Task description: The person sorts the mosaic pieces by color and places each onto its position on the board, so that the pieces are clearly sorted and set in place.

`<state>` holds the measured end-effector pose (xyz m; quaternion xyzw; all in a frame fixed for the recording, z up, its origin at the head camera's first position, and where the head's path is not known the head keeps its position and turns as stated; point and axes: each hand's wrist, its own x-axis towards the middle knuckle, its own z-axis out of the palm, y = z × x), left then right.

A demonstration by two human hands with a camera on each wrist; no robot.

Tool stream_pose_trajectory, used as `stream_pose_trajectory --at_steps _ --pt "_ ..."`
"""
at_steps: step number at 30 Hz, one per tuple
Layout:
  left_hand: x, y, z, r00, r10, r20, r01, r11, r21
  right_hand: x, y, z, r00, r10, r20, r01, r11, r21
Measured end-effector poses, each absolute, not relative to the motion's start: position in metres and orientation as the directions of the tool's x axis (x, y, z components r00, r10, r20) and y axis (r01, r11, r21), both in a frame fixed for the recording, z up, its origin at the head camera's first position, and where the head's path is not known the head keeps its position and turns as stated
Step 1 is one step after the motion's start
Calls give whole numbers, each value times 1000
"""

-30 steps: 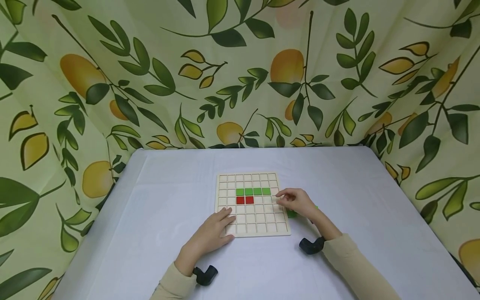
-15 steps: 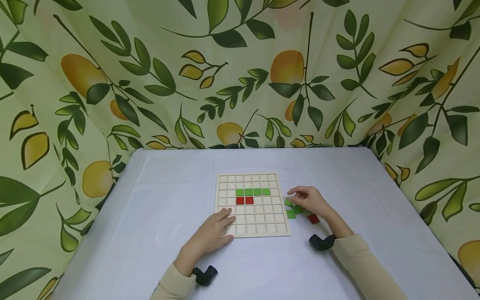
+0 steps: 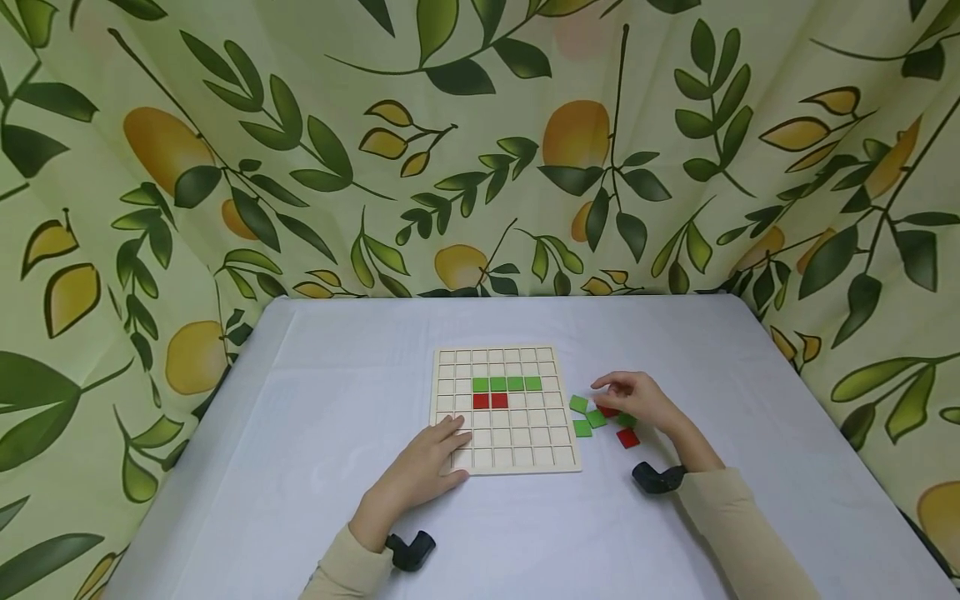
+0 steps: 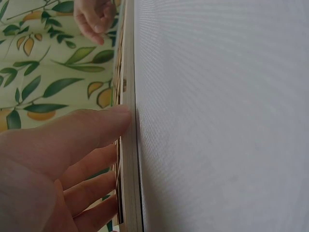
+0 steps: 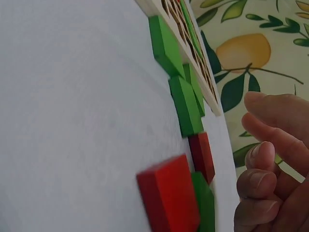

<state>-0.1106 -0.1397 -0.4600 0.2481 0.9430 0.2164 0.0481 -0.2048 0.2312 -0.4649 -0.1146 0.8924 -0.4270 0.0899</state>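
Here, gridded wooden board (image 3: 521, 437) holding green tiles (image 3: 497, 384) and red tiles (image 3: 481, 401) in left-to-right rows, left hand (image 3: 424, 462) touching it, right hand (image 3: 636, 398) near loose tiles (image 3: 596, 418), both grips parted.

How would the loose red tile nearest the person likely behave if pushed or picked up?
The red tile looks like a thick, straight-edged block, so probably stiff. It lies flat on the white cloth, so a push would likely slide it, not roll it. Being small beside the right hand, it is probably light.
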Motion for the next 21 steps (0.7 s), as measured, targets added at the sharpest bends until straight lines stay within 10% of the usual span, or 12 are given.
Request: stream_pose_trajectory --at_steps 21 --pt "-111 -140 -460 -873 488 13 446 786 429 -207 256 -469 -931 -338 -136 -110 617 -779"
